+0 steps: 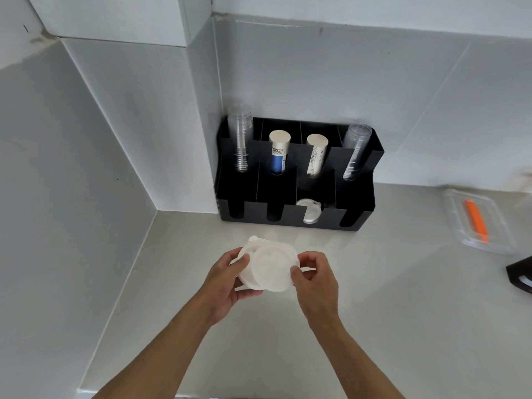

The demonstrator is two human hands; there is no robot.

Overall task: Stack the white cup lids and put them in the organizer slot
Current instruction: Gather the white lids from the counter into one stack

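I hold a loose stack of white cup lids (269, 266) above the counter, in front of the black organizer (357, 223). My left hand (227, 283) grips the stack's left edge, thumb on top. On the right edge my right hand (313, 280) pinches the stack with its fingertips. The lids sit slightly offset from each other. One white lid (309, 211) lies in the third lower slot of the organizer, counted from the left.
The organizer's upper row holds two stacks of clear cups (240, 139) and two stacks of paper cups (278, 152). A clear tray (495, 223) with an orange item lies at the right. A dark object (521, 276) sits at the right edge. Walls close the corner.
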